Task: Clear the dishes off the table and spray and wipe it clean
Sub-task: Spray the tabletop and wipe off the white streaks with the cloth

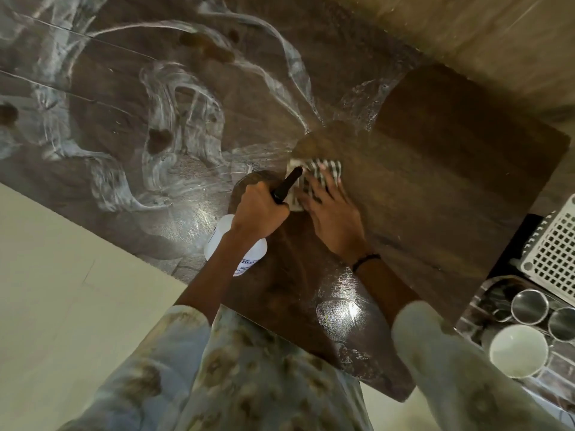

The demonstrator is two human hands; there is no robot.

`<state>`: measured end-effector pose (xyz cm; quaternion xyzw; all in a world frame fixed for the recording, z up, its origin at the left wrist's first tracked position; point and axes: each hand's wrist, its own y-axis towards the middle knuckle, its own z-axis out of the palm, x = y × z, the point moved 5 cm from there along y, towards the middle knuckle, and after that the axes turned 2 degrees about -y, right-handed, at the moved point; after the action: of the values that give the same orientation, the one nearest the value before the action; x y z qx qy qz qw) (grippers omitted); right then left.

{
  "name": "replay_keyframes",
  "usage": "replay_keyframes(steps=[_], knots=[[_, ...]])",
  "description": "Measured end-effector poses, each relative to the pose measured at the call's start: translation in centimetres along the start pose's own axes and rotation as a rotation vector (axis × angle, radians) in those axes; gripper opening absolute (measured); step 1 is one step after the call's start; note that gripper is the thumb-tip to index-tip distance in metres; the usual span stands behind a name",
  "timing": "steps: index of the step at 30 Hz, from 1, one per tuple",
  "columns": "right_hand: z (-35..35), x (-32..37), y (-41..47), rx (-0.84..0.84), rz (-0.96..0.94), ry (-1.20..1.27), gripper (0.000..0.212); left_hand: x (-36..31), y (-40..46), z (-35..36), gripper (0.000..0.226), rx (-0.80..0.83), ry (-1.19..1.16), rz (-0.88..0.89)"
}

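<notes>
A dark wooden table (435, 181) fills the view, with white soapy streaks (174, 119) smeared over its left part. My left hand (259, 209) grips a white spray bottle (245, 253) by its black nozzle head, which points toward the cloth. My right hand (333, 213) presses flat on a checked cloth (317, 175) lying on the table's middle. The right part of the table looks darker and free of streaks.
At the lower right stands a rack holding two steel cups (530, 306), a white bowl (518, 349) and a white perforated basket (557, 250). Pale floor (62, 290) lies to the left of the table edge.
</notes>
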<state>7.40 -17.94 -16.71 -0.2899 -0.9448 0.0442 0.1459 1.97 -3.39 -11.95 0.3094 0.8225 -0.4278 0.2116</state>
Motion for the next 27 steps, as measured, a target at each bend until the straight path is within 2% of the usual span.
replay_keyframes(steps=[2,5,7,10,12,14,17,19,22,24,27], knots=[[-0.1,-2.0,-2.4,0.006,-0.024,-0.027,0.047,-0.1,0.2,-0.3,0.011,0.0,-0.01,0.018],[-1.8,-6.0,-2.8,0.004,0.166,0.011,0.045,-0.1,0.5,-0.7,0.009,0.003,-0.021,0.036],[-2.9,-6.9,-0.6,-0.045,0.276,0.042,0.043,-0.2,0.7,-1.0,0.012,0.004,-0.022,0.066],[-3.0,-5.2,4.0,-0.106,0.332,0.041,0.047,-0.1,1.2,-1.4,0.023,0.011,-0.013,0.061],[-2.3,-2.6,6.5,-0.092,0.289,0.042,0.056,-0.1,1.5,-1.7,0.028,0.02,-0.015,0.039],[-1.3,0.5,7.1,-0.039,0.169,0.054,0.064,-0.4,1.8,-1.9,0.026,0.042,-0.012,0.026],[-0.4,2.5,4.0,0.001,-0.034,0.007,0.054,-0.9,2.3,-2.4,0.014,0.07,-0.011,0.025],[-0.1,0.7,1.3,0.041,-0.06,-0.009,0.054,-0.9,2.8,-2.8,0.017,0.071,-0.013,0.021],[-1.5,-3.6,0.3,0.043,0.116,0.0,0.059,-1.0,3.5,-3.3,0.011,0.069,-0.003,0.024],[-2.4,-4.8,2.2,-0.003,0.248,0.028,0.054,-1.3,4.1,-3.4,0.006,0.067,-0.001,0.049],[-3.0,-3.3,6.7,-0.092,0.283,0.055,0.046,-1.9,4.9,-3.5,0.008,0.046,0.015,0.078]])
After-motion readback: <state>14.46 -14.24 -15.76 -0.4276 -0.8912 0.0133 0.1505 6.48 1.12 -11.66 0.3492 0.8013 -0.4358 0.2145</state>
